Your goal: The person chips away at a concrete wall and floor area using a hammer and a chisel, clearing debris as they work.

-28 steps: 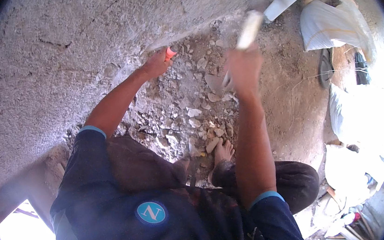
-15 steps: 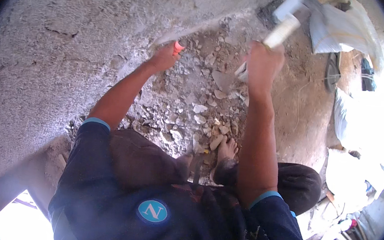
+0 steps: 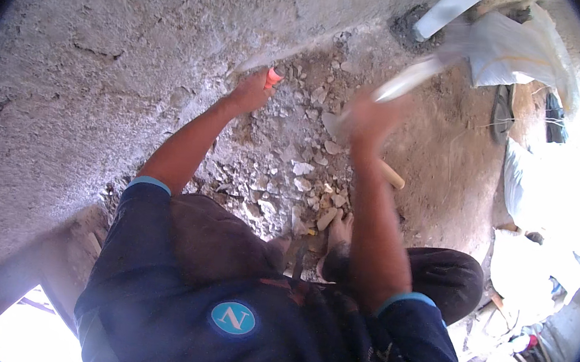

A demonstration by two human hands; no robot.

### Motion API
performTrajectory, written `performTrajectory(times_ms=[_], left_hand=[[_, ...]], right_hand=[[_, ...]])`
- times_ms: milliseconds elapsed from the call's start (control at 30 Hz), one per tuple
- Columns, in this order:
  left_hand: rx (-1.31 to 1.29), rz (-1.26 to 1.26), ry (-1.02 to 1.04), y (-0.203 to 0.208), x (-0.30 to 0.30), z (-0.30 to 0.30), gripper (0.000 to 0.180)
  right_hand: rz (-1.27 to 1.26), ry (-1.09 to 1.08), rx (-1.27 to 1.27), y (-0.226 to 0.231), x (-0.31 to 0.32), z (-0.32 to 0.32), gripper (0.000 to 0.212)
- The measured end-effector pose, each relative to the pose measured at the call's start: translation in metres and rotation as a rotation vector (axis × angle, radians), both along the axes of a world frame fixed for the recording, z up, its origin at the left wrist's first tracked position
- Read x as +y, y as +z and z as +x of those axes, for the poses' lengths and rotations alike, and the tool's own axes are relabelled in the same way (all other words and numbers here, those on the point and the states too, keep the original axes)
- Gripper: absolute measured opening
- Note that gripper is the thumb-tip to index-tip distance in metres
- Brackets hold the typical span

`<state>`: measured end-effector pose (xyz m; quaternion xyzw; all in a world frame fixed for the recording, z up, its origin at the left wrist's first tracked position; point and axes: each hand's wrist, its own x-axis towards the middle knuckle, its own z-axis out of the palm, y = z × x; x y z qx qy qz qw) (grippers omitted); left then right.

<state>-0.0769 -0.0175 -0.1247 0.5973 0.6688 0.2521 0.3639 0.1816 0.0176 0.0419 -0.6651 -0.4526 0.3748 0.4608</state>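
Observation:
My left hand [image 3: 250,92] is closed around a chisel with a bright orange grip [image 3: 272,78], near the foot of the rough wall. The chisel's lower part is hidden by the hand. My right hand [image 3: 373,125], smeared by motion, grips a hammer by its pale handle [image 3: 412,78]. The hammer's head is a grey blur beyond the handle, toward the upper right. Broken stones and rubble [image 3: 302,168] cover the ground below and between my hands. A pale wooden handle [image 3: 392,175] on the ground shows beside my right forearm.
The rough wall [image 3: 105,55] rises along the left. A white pipe [image 3: 447,14] stands at the far right of the rubble. White sacks [image 3: 519,53], a dark sandal [image 3: 502,115] and cluttered sheeting [image 3: 525,266] line the right side. My bare foot [image 3: 340,230] rests beside the stones.
My right hand has swung left and down with the hammer, uncovering the pipe and the wooden handle. My left hand has shifted slightly, still holding the chisel.

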Motion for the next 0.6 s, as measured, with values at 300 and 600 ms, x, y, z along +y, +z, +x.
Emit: performTrajectory(times_ms=[300,600], left_hand=[[-0.006,0.034,0.086,0.026,-0.009,0.002,0.033],[0.194,0.212,0.083,0.002,-0.010,0.002,0.037]], right_hand=[[-0.090,0.345,-0.014,0.026,0.036,0.031,0.025],[-0.236,0.813,-0.584,-0.032,-0.015,-0.006,0.027]])
